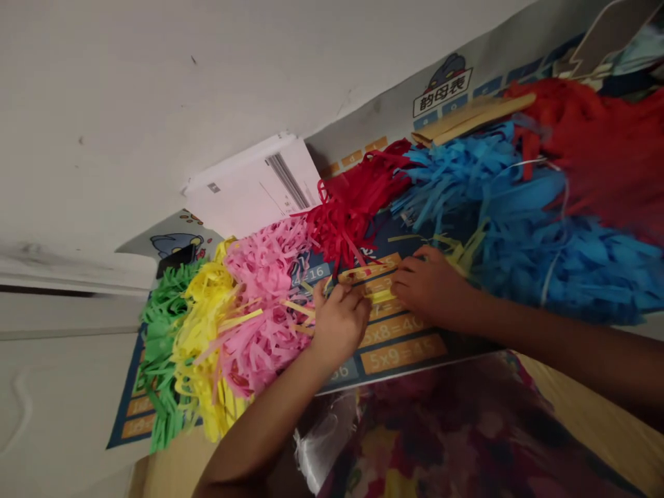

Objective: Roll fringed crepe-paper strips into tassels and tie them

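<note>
My left hand [342,319] is closed round one part of a yellow paper-strip tassel [382,296], low over the printed mat. My right hand [429,285] grips the same tassel a little to the right, so a narrow yellow band shows between them. Loose yellow ends stick out past both hands. Left of my left hand lie bunches of pink fringed paper [267,332], and beyond my fingers is a dark red bunch [357,200]. Blue fringed paper [550,256] is close to my right forearm. My fingertips are partly hidden.
Yellow [202,346] and green [169,346] fringed bunches lie at the mat's left end. A white box-like stack with a barcode [254,187] leans by the wall. A flat tan piece [472,117] and a large red bunch [612,152] are at the right. The printed mat [404,353] shows sums.
</note>
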`<state>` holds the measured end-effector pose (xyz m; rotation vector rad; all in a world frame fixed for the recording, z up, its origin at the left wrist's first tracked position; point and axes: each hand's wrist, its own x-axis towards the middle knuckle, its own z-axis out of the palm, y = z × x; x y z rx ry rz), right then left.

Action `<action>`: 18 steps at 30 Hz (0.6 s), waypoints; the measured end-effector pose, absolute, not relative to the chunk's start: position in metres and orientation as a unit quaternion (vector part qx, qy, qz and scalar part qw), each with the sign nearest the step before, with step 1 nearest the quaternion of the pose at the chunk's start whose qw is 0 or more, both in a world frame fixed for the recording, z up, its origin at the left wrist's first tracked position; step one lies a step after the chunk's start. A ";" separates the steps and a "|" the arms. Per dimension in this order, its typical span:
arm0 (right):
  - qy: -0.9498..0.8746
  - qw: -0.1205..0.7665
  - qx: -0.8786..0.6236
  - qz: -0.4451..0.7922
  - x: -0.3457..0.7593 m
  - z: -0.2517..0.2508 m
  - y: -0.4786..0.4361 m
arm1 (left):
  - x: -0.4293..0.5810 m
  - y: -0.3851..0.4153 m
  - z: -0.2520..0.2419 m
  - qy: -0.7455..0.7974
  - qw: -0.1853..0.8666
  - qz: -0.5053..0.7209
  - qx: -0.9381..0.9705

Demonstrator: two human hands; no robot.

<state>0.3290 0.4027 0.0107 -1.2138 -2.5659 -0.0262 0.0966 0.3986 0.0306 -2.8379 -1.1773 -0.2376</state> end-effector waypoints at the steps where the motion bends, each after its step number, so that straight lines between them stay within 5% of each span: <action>1: -0.890 0.153 -0.430 0.001 0.331 0.007 0.402 | 0.091 0.398 0.029 -0.385 0.022 -0.091 -0.918; 7: -0.846 0.182 -0.483 0.132 0.350 -0.005 0.409 | 0.072 0.401 0.018 -0.439 -0.084 -0.182 -0.876; 18: -0.814 0.209 -0.506 0.194 0.354 -0.005 0.407 | 0.080 0.414 0.021 -0.500 -0.162 -0.143 -0.839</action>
